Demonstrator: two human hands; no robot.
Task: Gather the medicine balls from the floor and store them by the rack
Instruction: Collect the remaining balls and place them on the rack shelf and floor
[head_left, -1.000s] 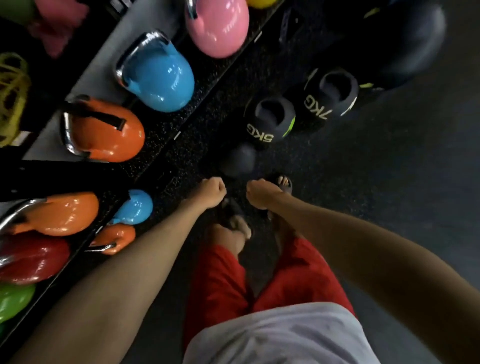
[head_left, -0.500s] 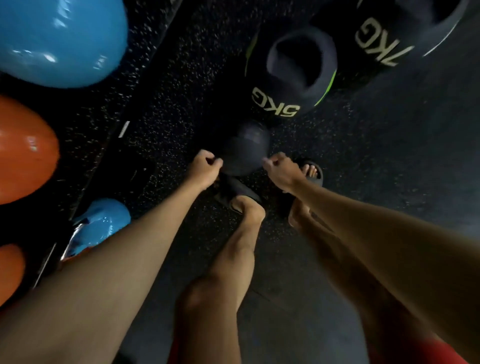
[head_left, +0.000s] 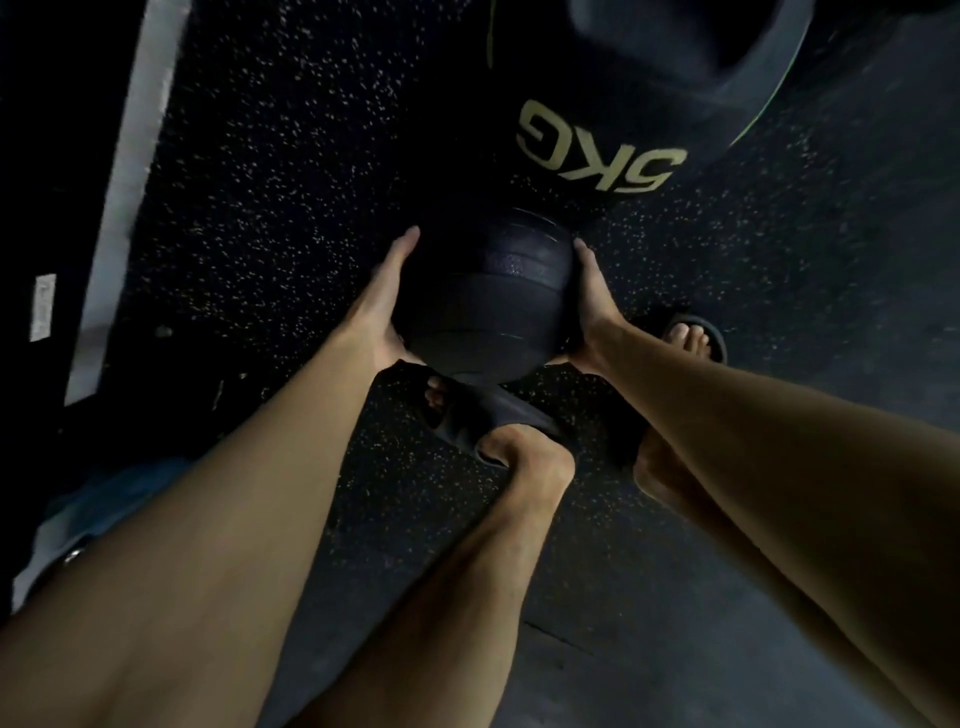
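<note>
Since half a second ago both hands have closed the gap and now clasp the ball they were reaching for, and the view has dropped closer to the floor.

Speckled rubber floor (head_left: 249, 156): fills the frame. A pale rack edge (head_left: 130, 156) runs along the far left.

5KG ball (head_left: 597, 156): on the floor at the far centre-right, beside the rack side, untouched.

Small medicine ball (head_left: 483, 301): dark, directly near of the 5KG ball and apparently touching it. Whether it has left the floor cannot be told.

Left hand (head_left: 384, 306) and right hand (head_left: 592, 312): one on each side of the small medicine ball, fingers laid along its curve, thumbs wrapped round its near side. Both are grasping it.

Sandals (head_left: 467, 415): just near of the ball, under the wrists.

Assessment: the pick-up of this ball is in hand. Carrying and setting it down remain, and how many balls are left beyond this view cannot be judged.
</note>
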